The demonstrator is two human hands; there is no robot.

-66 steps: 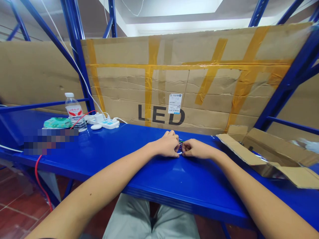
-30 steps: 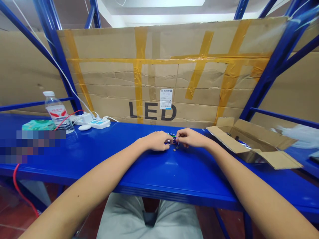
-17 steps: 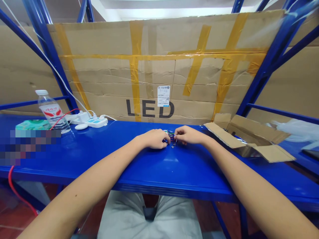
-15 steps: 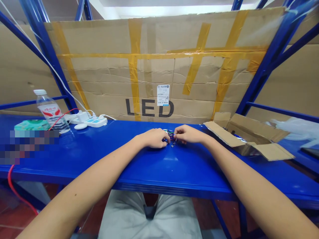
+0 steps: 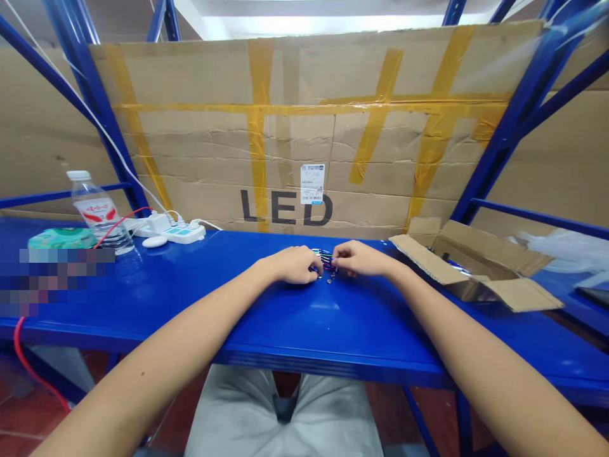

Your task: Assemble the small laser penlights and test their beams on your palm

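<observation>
Though small, multicoloured bundle (image 5: 326,258) between hands (image 5: 297,264) (image 5: 360,258)

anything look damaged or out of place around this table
The cardboard panel behind the table is creased and patched with crisscrossing tape, so it looks worn. Tiny bits, too small to identify, sit near the fingers of the left hand and right hand, perhaps stray pieces.
</observation>
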